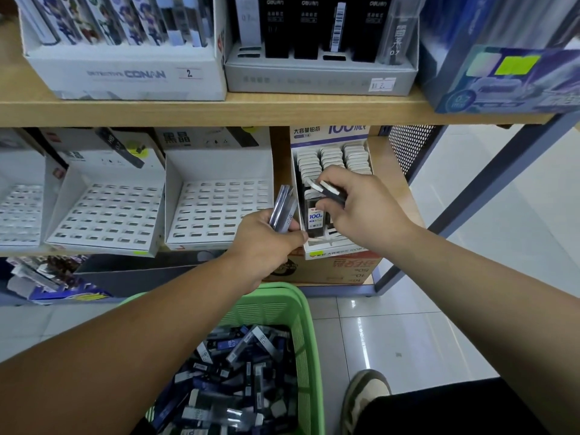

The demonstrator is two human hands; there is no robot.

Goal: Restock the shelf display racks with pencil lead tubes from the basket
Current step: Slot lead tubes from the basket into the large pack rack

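Note:
My left hand (266, 238) grips a small bunch of grey-blue pencil lead tubes (284, 208), held upright in front of the lower shelf. My right hand (361, 205) holds a black lead tube with a white cap (329, 190) tilted over the narrow white display rack (301, 196), which stands nearly full of white-capped tubes. A green plastic basket (309, 340) on the floor below holds several loose lead tubes (238, 372). Left of the full rack stand white slotted display racks (216, 208) with bare slots.
On the upper wooden shelf (219, 113) sit a Conan box (125, 76), a grey tray of black lead boxes (320, 76) and a blue box (508, 80). A dark metal shelf post (470, 196) slants at right. My shoe (364, 394) rests on the tiled floor by the basket.

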